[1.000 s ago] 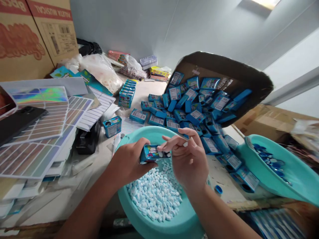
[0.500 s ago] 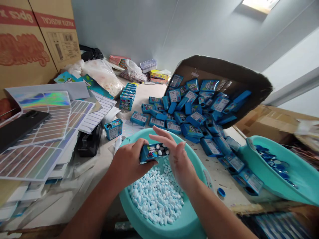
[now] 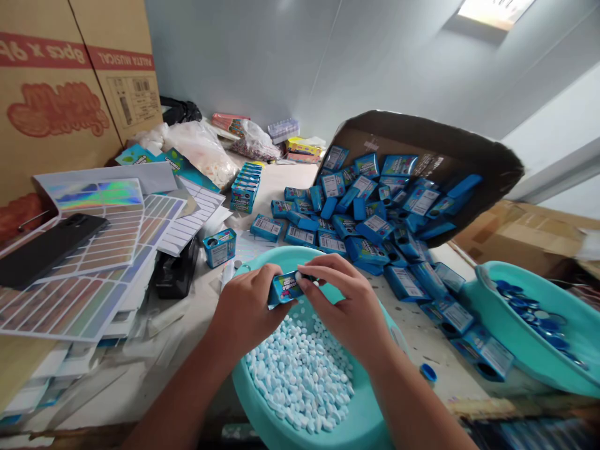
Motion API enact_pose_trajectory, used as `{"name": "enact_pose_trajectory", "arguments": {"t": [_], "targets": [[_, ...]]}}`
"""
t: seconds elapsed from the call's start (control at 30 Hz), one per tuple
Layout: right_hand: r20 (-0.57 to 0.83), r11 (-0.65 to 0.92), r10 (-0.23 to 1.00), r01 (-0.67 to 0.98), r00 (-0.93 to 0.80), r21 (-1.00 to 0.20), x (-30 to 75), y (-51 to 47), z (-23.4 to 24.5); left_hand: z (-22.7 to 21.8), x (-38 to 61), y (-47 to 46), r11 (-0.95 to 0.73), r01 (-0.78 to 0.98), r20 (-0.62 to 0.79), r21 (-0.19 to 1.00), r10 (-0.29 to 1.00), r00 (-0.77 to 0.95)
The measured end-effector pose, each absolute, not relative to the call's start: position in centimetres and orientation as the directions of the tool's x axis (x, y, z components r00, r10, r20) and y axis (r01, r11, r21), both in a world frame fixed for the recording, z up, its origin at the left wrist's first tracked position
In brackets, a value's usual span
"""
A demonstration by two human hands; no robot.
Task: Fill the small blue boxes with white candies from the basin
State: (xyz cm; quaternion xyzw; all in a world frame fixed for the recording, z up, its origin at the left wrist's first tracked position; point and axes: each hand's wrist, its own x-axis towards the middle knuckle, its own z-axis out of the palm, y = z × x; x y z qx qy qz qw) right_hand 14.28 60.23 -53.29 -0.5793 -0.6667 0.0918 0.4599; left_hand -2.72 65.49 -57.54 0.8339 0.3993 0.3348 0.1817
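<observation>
Candy box (image 3: 284, 288), right hand (image 3: 344, 309) now closed over it

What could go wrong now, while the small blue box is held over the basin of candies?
1. The left hand holds the blue box tilted; candies could spill past the basin rim.
2. The basin overhangs the table edge and might tip.
3. The slanted pile of boxes could slide into the basin.

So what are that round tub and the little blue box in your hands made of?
The tub looks like smooth moulded plastic: even turquoise, softly glossy, rounded rim. The little blue box, held by the left hand and right hand, could be plastic or printed card; hard to tell.
</observation>
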Motion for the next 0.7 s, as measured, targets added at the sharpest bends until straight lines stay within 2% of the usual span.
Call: {"name": "enact_pose_trajectory", "arguments": {"t": [0.17, 0.37, 0.7], "targets": [[0.519, 0.304, 0.849, 0.709, 0.102, -0.636, 14.50, 60.02, -53.29, -57.50, -2.70, 65.42, -0.615, 0.555, 0.400, 0.560, 0.788, 0.469], [0.492, 0.265, 0.857, 0.691, 0.151, -0.673, 14.66, 60.26, -53.63, -57.37, -2.78, 65.33, -0.553, 0.607, 0.345, 0.571, 0.833, 0.433], [0.464, 0.227, 0.863, 0.670, 0.197, -0.707, 14.57, 60.56, -54.18, -57.75, -2.63, 65.46, -0.559, 0.639, 0.393, 0.529, 0.828, 0.400]]}}
